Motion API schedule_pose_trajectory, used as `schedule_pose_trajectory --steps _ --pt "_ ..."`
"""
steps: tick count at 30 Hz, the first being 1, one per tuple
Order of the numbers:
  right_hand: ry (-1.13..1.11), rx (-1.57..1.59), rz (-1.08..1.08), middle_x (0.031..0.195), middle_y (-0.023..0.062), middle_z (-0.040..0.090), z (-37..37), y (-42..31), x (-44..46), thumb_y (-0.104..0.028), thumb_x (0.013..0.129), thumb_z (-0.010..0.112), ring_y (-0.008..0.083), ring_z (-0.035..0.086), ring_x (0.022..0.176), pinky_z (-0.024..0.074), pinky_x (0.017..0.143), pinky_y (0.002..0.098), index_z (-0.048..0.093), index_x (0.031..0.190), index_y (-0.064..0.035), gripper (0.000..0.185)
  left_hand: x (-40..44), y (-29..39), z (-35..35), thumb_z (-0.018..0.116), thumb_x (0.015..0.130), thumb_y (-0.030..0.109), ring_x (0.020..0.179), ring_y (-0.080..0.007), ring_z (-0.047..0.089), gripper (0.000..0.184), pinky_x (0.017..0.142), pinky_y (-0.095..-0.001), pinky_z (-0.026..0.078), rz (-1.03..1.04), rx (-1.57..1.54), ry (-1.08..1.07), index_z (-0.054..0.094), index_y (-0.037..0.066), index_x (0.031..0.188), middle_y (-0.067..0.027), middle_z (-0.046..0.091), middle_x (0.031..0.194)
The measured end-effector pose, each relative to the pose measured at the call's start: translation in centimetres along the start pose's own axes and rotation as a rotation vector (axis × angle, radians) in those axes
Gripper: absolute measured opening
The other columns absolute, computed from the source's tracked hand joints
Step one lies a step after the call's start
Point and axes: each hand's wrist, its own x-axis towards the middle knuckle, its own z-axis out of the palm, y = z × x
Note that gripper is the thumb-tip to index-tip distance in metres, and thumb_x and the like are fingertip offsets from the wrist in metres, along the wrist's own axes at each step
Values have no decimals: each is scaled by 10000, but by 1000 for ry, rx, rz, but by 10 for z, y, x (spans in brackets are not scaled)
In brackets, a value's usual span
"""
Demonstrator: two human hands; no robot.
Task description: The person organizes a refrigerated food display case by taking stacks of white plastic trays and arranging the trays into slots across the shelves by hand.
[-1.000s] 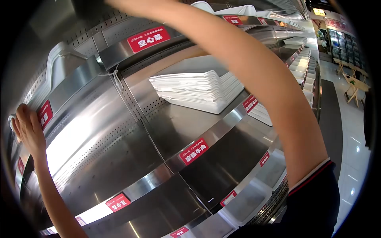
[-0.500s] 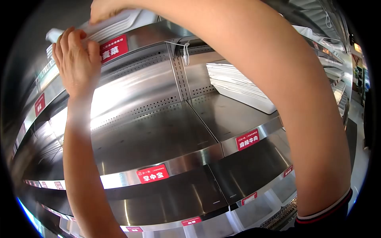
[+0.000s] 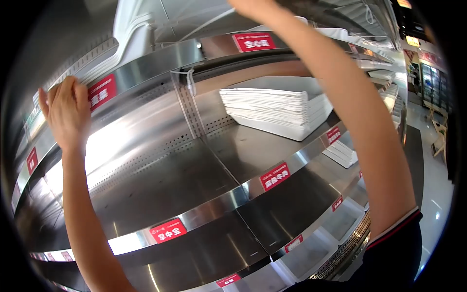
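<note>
My left hand (image 3: 68, 114) is raised at the upper left, its fingers bent over the edge of the top shelf (image 3: 160, 61), beside a red label (image 3: 102, 92). Whether it grips the white trays there is hidden. White trays (image 3: 131, 41) stand on that shelf, to the right of the hand. My right arm reaches up across the right side; only the wrist part of my right hand (image 3: 250, 6) shows at the top edge, its fingers out of frame. Below, a stack of white trays (image 3: 267, 109) lies on the middle shelf.
The metal middle shelf (image 3: 160, 180) carries red labels (image 3: 275, 176) along its front edge. White bins (image 3: 306, 255) line the lowest level. More trays (image 3: 342, 153) sit at the right. Beyond are a tiled floor (image 3: 435, 194), wooden tables (image 3: 438, 129) and glass-door coolers (image 3: 434, 85).
Since half a second ago, the view has swung right. My right hand has gone from beside my left hand to the top edge. My left hand remains at the shelf edge.
</note>
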Motion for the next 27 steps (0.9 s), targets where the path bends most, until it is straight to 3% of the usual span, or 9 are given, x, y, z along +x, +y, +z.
schedule_pose_trajectory --steps 2,3,6,7,10,13,14,19,27 --pt "-68 -24 50 875 222 605 4 19 -38 -256 924 453 407 585 861 460 792 479 562 1007 -52 245 0 -2 3 374 924 276 1028 -239 554 309 1125 -413 144 -4 10 7 604 69 931 -108 624 920" --pt "-261 16 203 922 170 636 4 17 -71 -417 929 452 336 605 871 458 763 428 625 1059 -82 399 0 -3 2 370 926 276 1026 -247 553 309 1125 -416 146 3 9 -6 596 65 941 -119 620 915" --pt "-333 10 188 822 132 641 -1 31 -109 -497 915 422 338 616 800 470 748 449 644 861 -76 479 0 -7 8 366 927 271 1021 -256 552 305 1123 -421 151 29 19 30 586 62 958 -128 617 910" --pt "-510 -21 250 815 109 657 -10 28 -103 -536 906 410 316 624 815 468 761 419 673 861 -112 501 0 -9 9 357 933 265 1018 -262 552 304 1121 -429 156 32 39 21 578 59 970 -135 613 907" --pt "-852 -22 326 937 97 669 -31 35 -84 -587 890 435 269 619 837 463 749 362 675 1025 -132 532 -1 -20 16 326 954 259 1015 -263 554 316 1123 -443 152 113 153 -23 567 57 976 -127 602 909" --pt "-909 6 324 939 84 679 -43 52 -86 -637 862 451 242 628 820 466 745 332 670 1069 -154 569 -6 -46 39 304 974 277 1020 -246 556 327 1125 -441 148 226 222 49 551 65 1011 -112 593 949" --pt "-918 -50 390 1024 65 665 -52 50 -87 -715 834 387 246 598 1008 428 866 356 683 1034 -176 647 -7 -46 41 302 978 282 1031 -241 554 336 1126 -440 151 150 156 34 555 67 1027 -109 596 946" --pt "-903 -8 466 972 83 676 -61 79 -94 -724 796 463 245 624 940 455 823 340 707 979 -146 653 -9 -57 51 295 986 297 1071 -225 545 372 1132 -435 152 139 204 61 566 70 1102 -109 609 1008" --pt "-967 -52 566 1009 115 672 -73 135 -96 -721 716 577 276 624 952 452 869 369 711 993 -70 721 -13 -97 73 261 1001 426 1167 -209 500 471 1056 -415 266 106 357 -89 501 144 1294 -113 566 1204"
